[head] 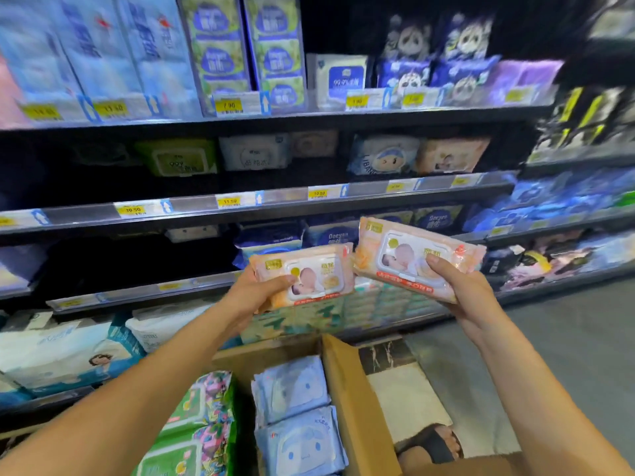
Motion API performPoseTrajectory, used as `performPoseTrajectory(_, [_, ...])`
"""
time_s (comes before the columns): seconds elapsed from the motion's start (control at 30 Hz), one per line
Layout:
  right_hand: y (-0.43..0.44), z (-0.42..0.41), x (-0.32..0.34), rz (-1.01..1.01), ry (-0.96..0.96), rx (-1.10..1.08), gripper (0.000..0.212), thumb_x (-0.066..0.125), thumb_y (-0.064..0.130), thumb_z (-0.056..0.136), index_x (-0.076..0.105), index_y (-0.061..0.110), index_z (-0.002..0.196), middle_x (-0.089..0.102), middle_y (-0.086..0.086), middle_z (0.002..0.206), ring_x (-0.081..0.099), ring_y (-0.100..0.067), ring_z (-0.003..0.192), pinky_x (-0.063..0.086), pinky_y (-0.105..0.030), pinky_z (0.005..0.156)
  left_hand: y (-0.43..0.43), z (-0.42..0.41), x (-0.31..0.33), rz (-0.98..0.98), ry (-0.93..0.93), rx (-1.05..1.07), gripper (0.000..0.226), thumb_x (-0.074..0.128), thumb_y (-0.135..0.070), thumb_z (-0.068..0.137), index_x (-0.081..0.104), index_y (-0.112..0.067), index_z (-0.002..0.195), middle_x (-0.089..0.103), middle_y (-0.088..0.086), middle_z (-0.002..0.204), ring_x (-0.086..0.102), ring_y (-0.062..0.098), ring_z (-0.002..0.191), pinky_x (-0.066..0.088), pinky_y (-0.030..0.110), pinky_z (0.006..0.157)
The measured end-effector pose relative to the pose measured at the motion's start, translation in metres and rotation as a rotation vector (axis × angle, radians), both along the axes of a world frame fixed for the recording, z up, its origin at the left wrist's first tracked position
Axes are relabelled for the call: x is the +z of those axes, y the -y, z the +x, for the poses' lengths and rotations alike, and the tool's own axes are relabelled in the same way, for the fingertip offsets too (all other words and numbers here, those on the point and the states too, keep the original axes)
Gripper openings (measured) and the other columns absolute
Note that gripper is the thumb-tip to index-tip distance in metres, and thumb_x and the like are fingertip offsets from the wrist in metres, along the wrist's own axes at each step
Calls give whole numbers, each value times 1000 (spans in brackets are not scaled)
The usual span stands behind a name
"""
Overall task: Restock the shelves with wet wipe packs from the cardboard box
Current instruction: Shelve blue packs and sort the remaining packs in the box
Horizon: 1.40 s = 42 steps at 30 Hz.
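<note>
1. Left hand (257, 293) clamps the left peach plastic wipe pack (311, 271), right hand (462, 292) the right peach plastic wipe pack (410, 255), both above the open brown cardboard box (348, 389).
2. Edge grips on slick film may slip.
3. Look-alike packs (450, 154) on the dark metal shelves (206, 209) invite misplacing.

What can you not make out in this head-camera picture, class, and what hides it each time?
Head view only.
- Cardboard box: the bottom edge of the frame cuts it off, so its pack count is unknown.
- Left hand and right hand: most fingers are hidden behind the pink pack and the other pack they hold.
- Rightmost top-shelf price tag: too blurred to read.
- Dark shelf bay: too dark to tell contents.
</note>
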State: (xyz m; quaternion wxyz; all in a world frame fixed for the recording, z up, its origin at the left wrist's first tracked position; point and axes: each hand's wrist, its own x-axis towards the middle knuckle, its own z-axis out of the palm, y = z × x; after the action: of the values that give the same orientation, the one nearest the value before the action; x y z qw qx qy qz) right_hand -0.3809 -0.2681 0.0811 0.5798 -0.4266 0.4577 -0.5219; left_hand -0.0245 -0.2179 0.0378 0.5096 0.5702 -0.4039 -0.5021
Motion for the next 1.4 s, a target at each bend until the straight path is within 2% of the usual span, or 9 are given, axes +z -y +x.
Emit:
performPoseTrajectory(0.23, [37,-55,22,-66,102,-251,59,90,34,72,69,14,124,79,-2,114,74,-21,109,52,-48,107,75,-52,76,-153,76,-64,50,88,-20,81,66,-16,126,78,5,114,75,24,106,63,41,86])
performPoseTrajectory(0.37, [58,-87,22,-87,97,-377,97,98,63,42,71,19,123,78,5,115,72,-23,114,48,-55,110,122,-91,109,-231,125,-106,40,83,-15,87,67,-17,124,77,5,116,74,23,108,62,40,87])
performPoseTrajectory(0.47, [71,-107,29,-103,91,-454,106,98,66,37,69,17,127,78,5,115,73,-19,111,52,-46,106,157,-121,124,-310,196,-103,49,83,-17,86,63,-16,130,76,3,117,74,22,108,63,36,78])
performPoseTrajectory(0.6, [78,-125,35,-104,64,-535,88,93,54,55,67,17,130,77,4,117,72,-23,111,55,-41,88,200,-160,141,-419,371,-131,68,88,-39,73,58,-24,133,72,-2,123,72,13,111,62,41,90])
performPoseTrajectory(0.7, [83,-138,24,-91,64,-555,87,94,51,58,66,15,132,76,2,118,73,-20,109,57,-46,100,225,-190,145,-517,439,-106,60,87,-20,81,51,-24,129,67,-6,124,66,3,112,55,27,95])
performPoseTrajectory(0.83, [91,-150,14,-100,62,-583,56,91,23,78,68,13,128,76,-1,118,73,-14,106,56,-36,98,258,-222,138,-623,458,-76,64,85,-7,82,45,-25,128,62,-19,118,61,-16,104,51,13,93])
performPoseTrajectory(0.93, [97,-156,11,-102,69,-600,53,91,21,78,70,13,126,77,0,116,74,-15,106,58,-39,98,280,-236,133,-656,499,-79,67,88,-17,80,44,-33,128,64,-23,120,62,-4,115,53,31,101])
performPoseTrajectory(1.07, [103,-159,14,-136,136,-597,52,88,16,81,68,14,129,77,2,116,75,-9,102,59,-16,73,299,-249,129,-692,741,-96,70,83,-20,82,39,-39,133,64,-14,128,62,15,119,54,45,96])
performPoseTrajectory(1.4, [108,-160,10,-169,158,-566,51,88,18,80,70,14,127,79,4,113,75,-6,101,56,-13,69,351,-263,123,-519,714,-84,63,83,-39,84,52,-23,136,66,-4,130,62,18,121,51,41,101])
